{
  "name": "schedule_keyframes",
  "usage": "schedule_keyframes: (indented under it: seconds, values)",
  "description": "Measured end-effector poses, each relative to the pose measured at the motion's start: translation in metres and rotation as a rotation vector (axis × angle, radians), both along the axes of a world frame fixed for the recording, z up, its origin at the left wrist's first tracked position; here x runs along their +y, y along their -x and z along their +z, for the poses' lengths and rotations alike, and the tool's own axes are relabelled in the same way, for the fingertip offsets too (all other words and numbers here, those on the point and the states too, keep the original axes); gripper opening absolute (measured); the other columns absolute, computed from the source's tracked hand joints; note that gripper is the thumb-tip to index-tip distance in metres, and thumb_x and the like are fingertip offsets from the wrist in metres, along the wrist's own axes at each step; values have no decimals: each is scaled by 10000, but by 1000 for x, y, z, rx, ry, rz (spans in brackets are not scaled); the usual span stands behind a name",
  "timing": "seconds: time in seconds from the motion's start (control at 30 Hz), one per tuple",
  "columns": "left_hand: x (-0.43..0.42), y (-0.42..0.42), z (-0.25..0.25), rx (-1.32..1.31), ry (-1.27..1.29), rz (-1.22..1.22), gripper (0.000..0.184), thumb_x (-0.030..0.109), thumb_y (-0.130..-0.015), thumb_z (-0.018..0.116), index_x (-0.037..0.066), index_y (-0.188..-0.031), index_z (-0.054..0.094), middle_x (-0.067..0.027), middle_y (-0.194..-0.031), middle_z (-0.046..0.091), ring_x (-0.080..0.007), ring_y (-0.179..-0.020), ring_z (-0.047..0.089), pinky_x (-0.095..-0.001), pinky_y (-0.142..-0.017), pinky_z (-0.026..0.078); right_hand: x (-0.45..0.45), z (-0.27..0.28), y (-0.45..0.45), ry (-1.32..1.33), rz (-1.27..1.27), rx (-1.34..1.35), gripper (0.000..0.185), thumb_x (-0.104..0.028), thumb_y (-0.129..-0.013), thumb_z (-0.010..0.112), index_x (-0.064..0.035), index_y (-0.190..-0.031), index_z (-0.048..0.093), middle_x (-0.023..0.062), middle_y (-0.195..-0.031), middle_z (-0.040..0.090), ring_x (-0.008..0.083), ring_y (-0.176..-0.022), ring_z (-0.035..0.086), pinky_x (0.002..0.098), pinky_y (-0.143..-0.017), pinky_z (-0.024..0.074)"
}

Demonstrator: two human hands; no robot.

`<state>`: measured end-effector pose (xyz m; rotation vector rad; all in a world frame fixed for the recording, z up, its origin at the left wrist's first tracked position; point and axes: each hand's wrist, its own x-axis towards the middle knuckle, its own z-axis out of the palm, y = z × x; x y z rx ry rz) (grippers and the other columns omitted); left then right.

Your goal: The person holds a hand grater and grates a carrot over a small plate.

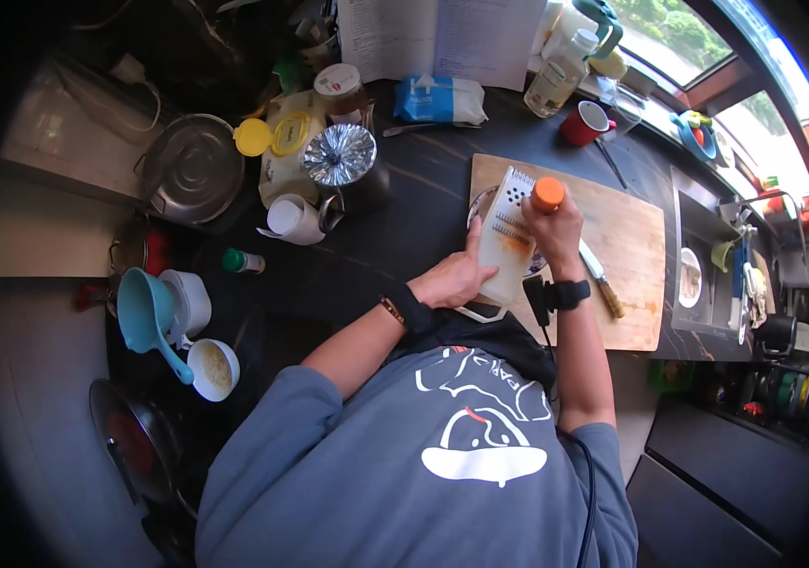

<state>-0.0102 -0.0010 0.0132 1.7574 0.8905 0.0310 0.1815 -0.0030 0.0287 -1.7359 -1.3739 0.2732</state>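
A white flat grater slants over a patterned plate at the left side of the wooden cutting board. Orange smears mark its lower middle. My left hand grips the grater's left edge near the handle end. Held upright in my closed right hand is a carrot, its orange end showing above the fist. The carrot's lower end is hidden behind my fingers, so its contact with the grater cannot be made out. A knife lies on the board just right of my right wrist.
Left of the board stand a foil-topped metal pot, a white cup and a green-capped spice jar. A blue wipes pack, a red mug and a bottle are behind. The sink is at right.
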Motion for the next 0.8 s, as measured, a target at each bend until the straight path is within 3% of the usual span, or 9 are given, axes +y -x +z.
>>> schedule_keyframes:
  seconds: [0.13,0.2,0.43,0.53,0.7,0.8]
  values:
    - [2,4,-3,-72,-13,16,857,238,-994,455,-71,-1422,-220,-383,-1216,523,-453,-1111,574,-399,-994,421,-13,11,13,90,76,65,312,-178,-757,733,-14,-977,583,213,-835,673,366,-808,684,405,-684,541]
    - [0,3,-6,-77,-62,17,883,264,-983,461,-106,-1407,-219,-393,-1133,559,-477,-1040,592,-429,-948,443,-25,6,21,50,146,50,301,-160,-760,733,-12,-975,583,213,-847,673,365,-812,683,400,-687,540]
    - [3,0,-8,-58,-61,21,889,257,-983,468,-104,-1402,-227,-399,-1104,566,-486,-1009,601,-450,-925,454,-3,4,17,-29,59,75,271,-112,-764,725,-9,-971,585,207,-842,671,357,-790,683,385,-689,538]
    - [0,3,-14,-101,-58,17,894,223,-990,470,-63,-1402,-270,-395,-1177,533,-457,-1063,598,-409,-961,447,-10,7,17,24,80,91,269,-115,-767,723,-6,-968,583,206,-841,672,356,-793,683,384,-686,539]
    - [-6,-1,-19,-149,-180,78,952,257,-985,471,-108,-1341,-333,-396,-1089,576,-481,-990,609,-432,-929,465,-27,9,29,71,111,91,274,-121,-769,724,-3,-970,579,201,-842,675,358,-799,683,384,-685,541]
    - [0,-3,-7,-24,-32,98,931,224,-992,470,-75,-1358,-333,-380,-1196,534,-445,-1066,600,-402,-957,454,-16,2,29,61,82,131,281,-125,-765,729,-9,-974,581,198,-843,677,359,-806,683,386,-689,543]
